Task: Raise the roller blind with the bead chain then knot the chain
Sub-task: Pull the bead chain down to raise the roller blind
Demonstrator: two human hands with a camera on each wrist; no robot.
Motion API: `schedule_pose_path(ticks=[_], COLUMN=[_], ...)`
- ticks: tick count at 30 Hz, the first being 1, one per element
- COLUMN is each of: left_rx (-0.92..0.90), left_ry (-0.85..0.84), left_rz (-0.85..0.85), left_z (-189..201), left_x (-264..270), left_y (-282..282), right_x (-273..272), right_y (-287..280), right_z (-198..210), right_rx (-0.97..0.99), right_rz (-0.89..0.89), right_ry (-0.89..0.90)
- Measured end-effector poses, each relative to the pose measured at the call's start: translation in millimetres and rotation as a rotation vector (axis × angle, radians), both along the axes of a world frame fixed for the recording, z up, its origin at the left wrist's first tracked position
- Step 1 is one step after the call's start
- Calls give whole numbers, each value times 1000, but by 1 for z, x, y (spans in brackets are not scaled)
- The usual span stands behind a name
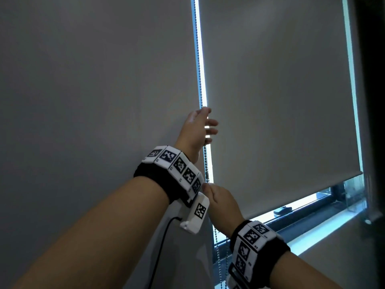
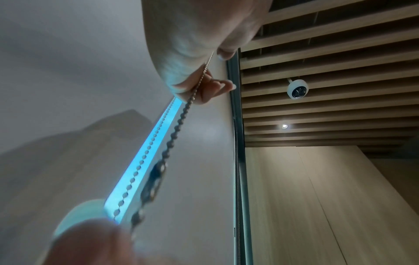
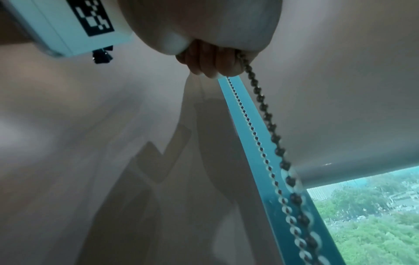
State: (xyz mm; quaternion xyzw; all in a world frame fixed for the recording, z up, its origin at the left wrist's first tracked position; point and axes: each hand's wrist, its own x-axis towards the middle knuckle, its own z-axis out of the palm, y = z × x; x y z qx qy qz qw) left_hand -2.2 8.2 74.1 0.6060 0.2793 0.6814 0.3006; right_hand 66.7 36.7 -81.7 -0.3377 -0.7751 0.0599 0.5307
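The roller blind [image 1: 277,105] hangs most of the way down over the window, its bottom bar tilted in the head view and leaving a strip of glass exposed above the sill [image 1: 325,232]. The bead chain [image 1: 199,65] runs vertically along the bright gap between the blind's left edge and the grey wall [image 1: 93,80]. The left hand [image 1: 199,130] is raised high on the chain, thumb and forefinger closed on one strand, the remaining fingers loosely spread toward the blind fabric; the left wrist view confirms the chain passing between the fingers [image 2: 213,89]. The right hand [image 1: 220,202] is lower on the same chain, just beneath the left wrist, with its fingers curled around the strand; the right wrist view shows the beads emerging from the closed fingers [image 3: 208,61] and trailing downward. A second strand lies against the lit gap beside the held one. Below the right hand the chain hangs in loose strands near the window frame. Both wrists carry black bands with marker-printed white blocks [image 1: 179,163]. A dome camera [image 2: 297,89] is mounted on the slatted ceiling.
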Motion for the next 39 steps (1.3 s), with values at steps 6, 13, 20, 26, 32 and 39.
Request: schedule_pose_path(ticks=[6,13,20,26,32,39], left_rx=[18,65,95,67,44,67], left_ry=[-15,-18,37,85,107,310], left_rz=[39,120,234,245,248,325], left_z=[13,-2,-10,-41,-68,-116], left_x=[-6,2,1,6,7,6], left_y=[-4,0,-2,-4,-8,-9], right_x=[4,11,28,28,24,18], right_y=[-11,-2,6,2,-2,-20], right_z=[-7,-15,23,68,97,127], right_rx=[30,63,-111,-121,-65,-220], right_rz=[-50,-45,218,348,366,557], right_ry=[-196,-269,43,309,325,436])
